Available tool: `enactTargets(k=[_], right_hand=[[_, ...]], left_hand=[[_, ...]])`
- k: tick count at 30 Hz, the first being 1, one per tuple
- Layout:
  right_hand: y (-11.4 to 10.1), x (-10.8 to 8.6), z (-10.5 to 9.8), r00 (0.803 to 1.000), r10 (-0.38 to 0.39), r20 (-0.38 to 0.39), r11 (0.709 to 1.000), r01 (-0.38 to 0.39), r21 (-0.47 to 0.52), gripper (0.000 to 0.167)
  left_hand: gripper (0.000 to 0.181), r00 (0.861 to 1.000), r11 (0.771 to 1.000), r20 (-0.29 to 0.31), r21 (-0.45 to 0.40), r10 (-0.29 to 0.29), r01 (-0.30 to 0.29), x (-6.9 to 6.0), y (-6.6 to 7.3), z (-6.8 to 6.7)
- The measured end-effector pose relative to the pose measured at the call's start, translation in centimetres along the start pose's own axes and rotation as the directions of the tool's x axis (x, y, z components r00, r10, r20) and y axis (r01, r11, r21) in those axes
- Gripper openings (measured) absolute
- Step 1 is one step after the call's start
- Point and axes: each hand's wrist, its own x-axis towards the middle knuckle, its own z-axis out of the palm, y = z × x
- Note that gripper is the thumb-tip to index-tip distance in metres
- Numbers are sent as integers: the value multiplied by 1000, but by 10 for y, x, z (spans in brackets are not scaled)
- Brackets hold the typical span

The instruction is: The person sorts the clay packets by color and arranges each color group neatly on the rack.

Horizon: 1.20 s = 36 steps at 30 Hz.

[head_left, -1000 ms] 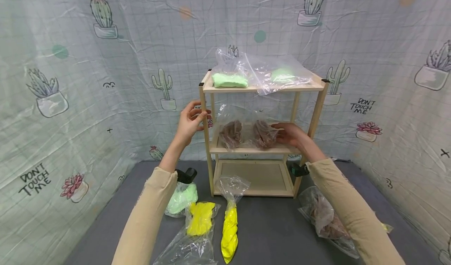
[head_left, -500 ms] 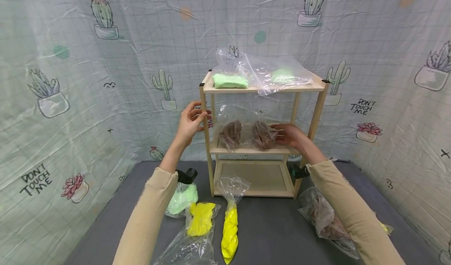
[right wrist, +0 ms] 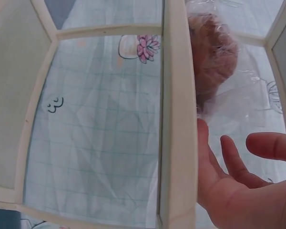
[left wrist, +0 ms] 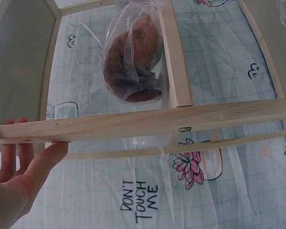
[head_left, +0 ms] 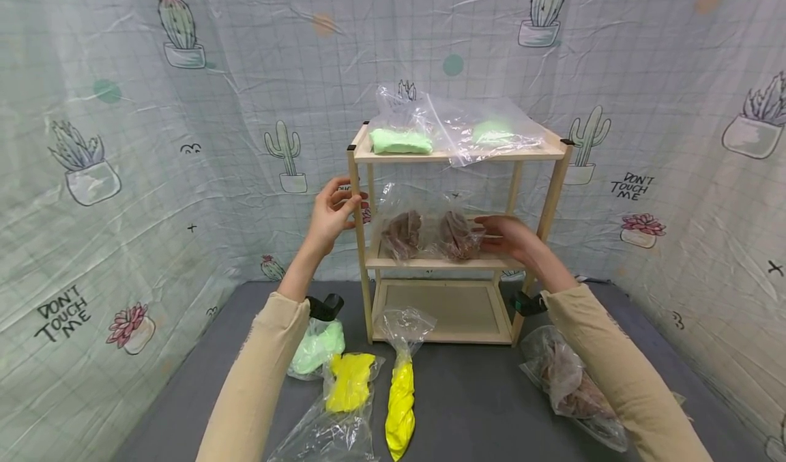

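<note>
My left hand (head_left: 328, 216) grips the left front post (left wrist: 124, 121) of a small wooden shelf rack (head_left: 442, 263), thumb on one side and fingers behind it. On the middle shelf lie two clear plastic bags with brown lumps, a left bag (head_left: 403, 233) and a right bag (head_left: 456, 235). My right hand (head_left: 506, 237) reaches in from the right beside the right bag. In the right wrist view its fingers (right wrist: 236, 160) are spread and hold nothing, with the brown bag (right wrist: 214, 57) just beyond the fingertips. Whether a fingertip touches the plastic, I cannot tell.
Atop the rack lie two clear bags with pale green pieces (head_left: 400, 140). On the grey table (head_left: 473, 407) lie a green bag (head_left: 319, 347), a flat yellow bag (head_left: 350, 381), a long twisted yellow bag (head_left: 400, 407) and a brown bag (head_left: 568, 377). A cactus-print curtain (head_left: 233, 73) surrounds everything.
My right hand and forearm have shifted slightly to the right, and the fingers sit a little apart from the right brown bag. The left hand stays on the post.
</note>
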Motion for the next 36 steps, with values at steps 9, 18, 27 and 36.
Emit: enactTargets(k=[9,18,27,36], right_hand=[[-1,-18,0,995,-96,5,992,96,-79,49],[2,-51,2,986,-168,-1,970,165,-179,54],[20,-76,3,982,-183,42,966,187,-176,56],[43,-99,6,982,-175,77,958,188,-217,56]], left_hand=[[32,1000,1000,3,6,9,-9,0,-1,0],[31,1000,1000,0,6,3,-3,1,-1,1],[31,1000,1000,1,-10,20,-20,2,-2,1],[33,1000,1000,-3,8,22,-22,1,-3,0]])
